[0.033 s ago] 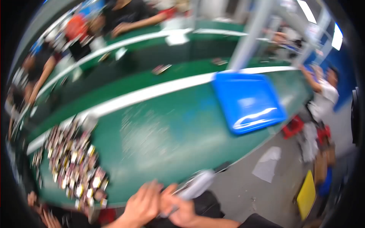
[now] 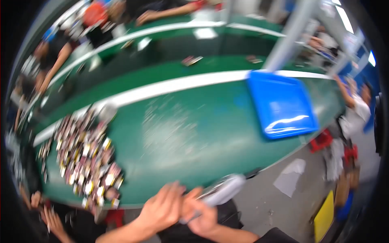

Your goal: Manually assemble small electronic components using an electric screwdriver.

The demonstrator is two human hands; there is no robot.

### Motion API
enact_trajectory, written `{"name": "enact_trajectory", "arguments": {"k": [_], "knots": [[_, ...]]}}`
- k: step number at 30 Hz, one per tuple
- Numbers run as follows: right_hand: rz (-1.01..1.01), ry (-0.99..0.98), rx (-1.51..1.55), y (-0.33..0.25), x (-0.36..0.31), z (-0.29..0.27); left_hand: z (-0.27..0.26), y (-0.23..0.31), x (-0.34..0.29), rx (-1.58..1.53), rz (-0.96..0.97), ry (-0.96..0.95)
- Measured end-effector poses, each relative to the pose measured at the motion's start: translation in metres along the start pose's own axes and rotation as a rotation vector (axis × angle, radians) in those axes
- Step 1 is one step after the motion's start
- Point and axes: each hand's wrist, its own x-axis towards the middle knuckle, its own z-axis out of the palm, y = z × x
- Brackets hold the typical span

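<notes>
No words, numbers or signs can be read — the view is smeared by motion blur. On the small packs (image 2: 87,162) heaped on the green table (image 2: 214,129), pale and yellow patches are shown, but whether print is carried by them cannot be told. On the whitish object (image 2: 225,192) by the table's near edge, any marking is likewise lost — blurred beyond reading

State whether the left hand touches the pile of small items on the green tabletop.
Apart. The head view shows a stretch of green tabletop between the left hand and the pile of small items.
</notes>
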Motion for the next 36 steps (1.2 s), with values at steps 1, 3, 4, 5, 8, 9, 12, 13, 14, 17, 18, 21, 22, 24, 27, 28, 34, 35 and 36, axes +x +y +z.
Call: {"name": "enact_trajectory", "arguments": {"k": [1, 3, 4, 5, 8, 9, 12, 13, 14, 17, 18, 21, 22, 24, 27, 28, 34, 35, 36], "knots": [[-0.044, 0.003, -0.003, -0.002, 0.001, -0.003, 0.004, 0.001, 0.002, 0.005, 0.002, 0.012], [-0.099, 0.009, -0.108, -0.005, 0.008, -0.001, 0.009, 0.002, 0.0, 0.034, -0.005, 0.023], [-0.081, -0.046, -0.105, -0.002, 0.011, 0.001, 0.006, 0.003, -0.008, 0.05, -0.049, 0.011], [-0.093, -0.092, -0.11, 0.001, 0.015, 0.001, 0.004, 0.002, -0.013, 0.049, -0.068, 0.014], [-0.023, -0.124, -0.147, 0.005, 0.014, -0.003, 0.003, 0.005, -0.021, 0.024, -0.154, -0.026], [-0.016, -0.113, -0.149, 0.003, 0.015, -0.001, 0.002, 0.005, -0.021, 0.014, -0.159, -0.031], [0.027, -0.137, -0.25, -0.011, 0.015, 0.004, 0.0, 0.006, -0.021, -0.029, -0.181, -0.085], [0.026, -0.123, -0.257, -0.019, 0.015, 0.004, -0.002, 0.007, -0.022, -0.052, -0.179, -0.109], [-0.015, -0.192, -0.286, -0.029, 0.017, 0.005, -0.003, 0.007, -0.022, -0.076, -0.176, -0.131], [-0.087, -0.277, -0.358, -0.06, 0.018, 0.004, -0.001, 0.013, -0.018, -0.084, -0.169, -0.152], [-0.12, -0.268, -0.375, -0.07, 0.014, 0.004, -0.001, 0.015, -0.016, -0.114, -0.146, -0.133], [-0.232, -0.244, -0.358, -0.091, 0.0, -0.004, 0.0, 0.018, -0.006, -0.185, -0.146, -0.204], [-0.225, -0.234, -0.283, -0.086, 0.0, -0.004, -0.011, 0.018, -0.011, -0.171, -0.199, -0.233], [-0.227, -0.177, -0.198, -0.083, 0.004, -0.022, -0.017, 0.018, -0.012, -0.098, -0.322, -0.204], [-0.337, 0.028, -0.244, -0.089, 0.01, -0.032, -0.017, 0.013, -0.013, -0.115, -0.291, -0.268], [-0.428, 0.005, -0.231, -0.094, 0.008, -0.034, -0.016, 0.012, -0.012, -0.138, -0.268, -0.233], [-0.659, -0.158, -0.203, -0.127, 0.018, 0.002, 0.013, 0.007, 0.001, -0.069, -0.037, -0.065], [-0.627, -0.212, -0.301, -0.121, 0.03, 0.007, 0.015, 0.008, -0.005, -0.03, -0.079, -0.093], [-0.611, -0.264, -0.409, -0.115, 0.039, 0.012, 0.015, 0.007, -0.01, -0.061, -0.104, -0.06]]}}
